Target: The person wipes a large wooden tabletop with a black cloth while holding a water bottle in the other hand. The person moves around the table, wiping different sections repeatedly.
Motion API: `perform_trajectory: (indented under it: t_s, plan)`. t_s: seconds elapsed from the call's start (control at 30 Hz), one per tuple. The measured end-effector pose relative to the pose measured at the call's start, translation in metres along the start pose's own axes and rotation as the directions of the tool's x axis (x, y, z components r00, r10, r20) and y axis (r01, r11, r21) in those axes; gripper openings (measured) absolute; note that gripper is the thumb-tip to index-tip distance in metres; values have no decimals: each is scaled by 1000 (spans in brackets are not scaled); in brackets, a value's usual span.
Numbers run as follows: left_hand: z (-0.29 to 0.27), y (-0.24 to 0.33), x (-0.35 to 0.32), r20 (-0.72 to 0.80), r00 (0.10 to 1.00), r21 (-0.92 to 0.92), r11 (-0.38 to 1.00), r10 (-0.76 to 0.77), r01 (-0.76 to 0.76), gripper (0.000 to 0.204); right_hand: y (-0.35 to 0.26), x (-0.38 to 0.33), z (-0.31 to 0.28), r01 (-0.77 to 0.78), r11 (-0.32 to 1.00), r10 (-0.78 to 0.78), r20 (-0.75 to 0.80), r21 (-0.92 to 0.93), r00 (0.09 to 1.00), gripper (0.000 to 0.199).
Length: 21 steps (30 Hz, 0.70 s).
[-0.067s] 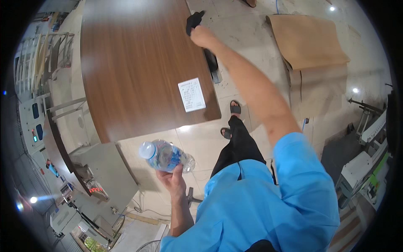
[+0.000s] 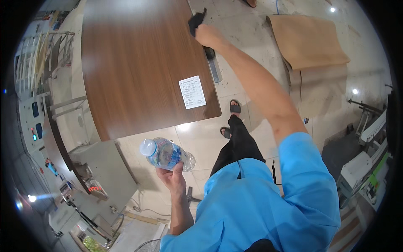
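My left hand (image 2: 172,175) is wrapped round a clear plastic bottle (image 2: 170,155) with a blue-printed label and a pale cap, tilted beside the near end of the table. My right arm stretches far forward. At the table's right edge my right hand (image 2: 208,36) is closed on a bunched black cloth (image 2: 196,22); its fingers are partly hidden. The brown wood-grain table top (image 2: 138,75) runs away from me. A white printed label sheet (image 2: 192,92) lies flat near its close right corner.
Brown sheet material (image 2: 308,42) is draped over a low stack at the right. Grey machinery (image 2: 105,168) stands close on the left, with cables on the floor near it. Another machine (image 2: 361,168) is at the lower right.
My right hand has shifted slightly to the right with the black cloth. The left hand and the bottle have barely moved.
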<state>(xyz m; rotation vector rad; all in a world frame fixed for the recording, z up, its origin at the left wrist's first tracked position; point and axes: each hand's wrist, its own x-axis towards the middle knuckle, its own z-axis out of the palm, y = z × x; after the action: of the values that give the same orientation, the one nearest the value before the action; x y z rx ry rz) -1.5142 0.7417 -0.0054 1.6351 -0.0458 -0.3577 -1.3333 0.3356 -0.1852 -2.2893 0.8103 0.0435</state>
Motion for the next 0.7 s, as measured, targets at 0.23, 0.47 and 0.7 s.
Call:
perform_trajectory:
  t_s: [0.23, 0.47, 0.7]
  plan:
    - [-1, -16, -1, 89, 996, 11, 1000, 14, -15, 72, -105, -67, -126, 355, 520, -383, -160, 777, 910, 22]
    - [-4, -11, -6, 66, 996, -47, 997, 59, -56, 68, -80, -28, -68, 687, 727, -625, -415, 1, 662, 20]
    - [-23, -21, -16, -5, 999, -72, 997, 42, -42, 70, 12, -109, -5, 551, 779, -583, -20, -300, 812, 40]
